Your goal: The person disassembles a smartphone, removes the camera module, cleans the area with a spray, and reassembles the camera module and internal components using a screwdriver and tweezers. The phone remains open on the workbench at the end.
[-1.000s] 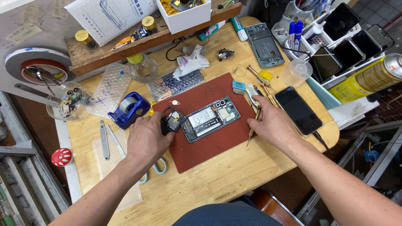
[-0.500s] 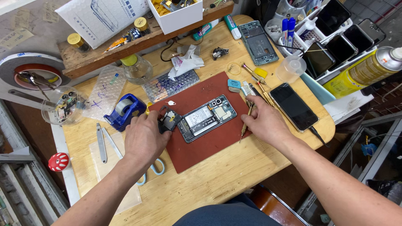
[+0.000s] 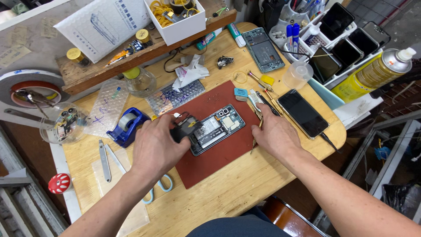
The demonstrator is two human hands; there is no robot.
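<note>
An opened smartphone [image 3: 219, 128] with its back removed lies face down on a dark red work mat [image 3: 219, 153], its boards and battery exposed. My left hand [image 3: 155, 147] grips a small black part [image 3: 186, 128] at the phone's left end, with a tiny white piece [image 3: 176, 115] just above it. My right hand [image 3: 274, 134] rests at the mat's right edge and holds a thin gold-tipped tool [image 3: 256, 136] pointing down. Several other hand tools [image 3: 263, 98] lie fanned out just above my right hand.
A black phone [image 3: 303, 113] lies to the right, a blue tape dispenser [image 3: 127, 125] to the left. Scissors [image 3: 160, 186] and tweezers [image 3: 103, 160] lie at the front left. A phone frame [image 3: 263, 49], a plastic cup [image 3: 297, 74], a spray can [image 3: 372, 74] and racked phones [image 3: 346, 41] stand behind.
My right hand has drawn slightly toward the mat's edge with the tool. My left hand stays on the black part at the phone's left end. The view has shifted a little.
</note>
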